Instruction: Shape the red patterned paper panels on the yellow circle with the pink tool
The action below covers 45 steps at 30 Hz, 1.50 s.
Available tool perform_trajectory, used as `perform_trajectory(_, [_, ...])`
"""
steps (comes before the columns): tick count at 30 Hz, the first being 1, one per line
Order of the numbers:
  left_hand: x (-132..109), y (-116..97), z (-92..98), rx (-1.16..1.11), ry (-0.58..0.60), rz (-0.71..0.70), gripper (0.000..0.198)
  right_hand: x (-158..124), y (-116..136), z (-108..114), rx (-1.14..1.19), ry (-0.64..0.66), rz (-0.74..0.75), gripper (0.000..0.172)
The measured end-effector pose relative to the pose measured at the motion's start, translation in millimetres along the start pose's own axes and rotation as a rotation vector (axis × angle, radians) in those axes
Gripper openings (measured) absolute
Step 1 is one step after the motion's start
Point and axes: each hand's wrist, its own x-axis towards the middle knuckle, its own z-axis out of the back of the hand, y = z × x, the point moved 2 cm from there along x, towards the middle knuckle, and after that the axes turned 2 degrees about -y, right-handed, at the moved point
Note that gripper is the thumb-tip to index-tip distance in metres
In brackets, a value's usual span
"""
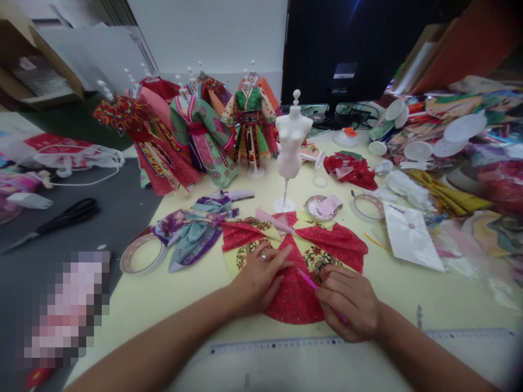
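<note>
A round piece of doll clothing (pixel 296 305), with red and flower-patterned cream panels, lies spread on the pale table. My left hand (pixel 255 280), with a ring on one finger, rests on its left side, fingers stretched out and pressing the cloth. In my right hand (pixel 351 302) is a slim pink pen-like tool (pixel 308 280), its thin tip touching or just above the red panel near my left fingertips. A strip of pale pink cloth (pixel 275 220) lies at the garment's top. Just behind stands a bare white doll mannequin (pixel 289 144) on a round base.
Several dressed doll stands (pixel 204 136) fill the back left. A clear ruler (pixel 286 343) lies along the front. Tape rolls (pixel 143 255), a blue-purple doll garment (pixel 194 234) and black scissors (pixel 67 215) are to the left. Bagged fabrics (pixel 441 136) crowd the right, beside a monitor (pixel 347 49).
</note>
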Motion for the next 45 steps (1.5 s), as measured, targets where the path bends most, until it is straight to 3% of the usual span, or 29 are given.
perform_trajectory(3, [0, -1, 1.3, -0.008, -0.001, -0.026, 0.062, -1, 0, 1, -0.001, -0.018, 0.005, 0.019])
perform_trajectory(5, [1, -1, 5.2, -0.086, -0.07, 0.028, 0.056, -1, -1, 2, 0.011, -0.047, -0.007, 0.02])
perform_trajectory(9, [2, -3, 13.8, -0.454, -0.194, 0.33, 0.03, 0, -5, 3, 0.013, -0.148, -0.11, 0.032])
perform_trajectory(13, [0, -11, 11.8, -0.864, -0.137, 0.669, 0.023, 3, -5, -2, -0.002, -0.174, -0.247, 0.038])
perform_trajectory(18, [-5, -23, 3.8, -1.173, -0.031, 0.84, 0.024, 8, 1, -7, -0.008, -0.174, -0.27, 0.036])
perform_trajectory(25, [-8, -27, -0.8, -1.331, 0.027, 0.921, 0.024, 9, 1, -13, 0.013, -0.131, -0.159, 0.032])
perform_trajectory(30, [-8, -29, -1.6, -1.314, 0.042, 0.92, 0.025, 5, 1, -17, 0.012, -0.13, -0.14, 0.03])
perform_trajectory(38, [-9, -30, -5.2, -1.161, 0.019, 0.806, 0.023, 2, 3, -19, -0.007, -0.113, -0.107, 0.028])
perform_trajectory(45, [-8, -33, -6.0, -1.197, -0.022, 0.874, 0.023, 6, 9, -21, -0.086, -0.1, -0.037, 0.027])
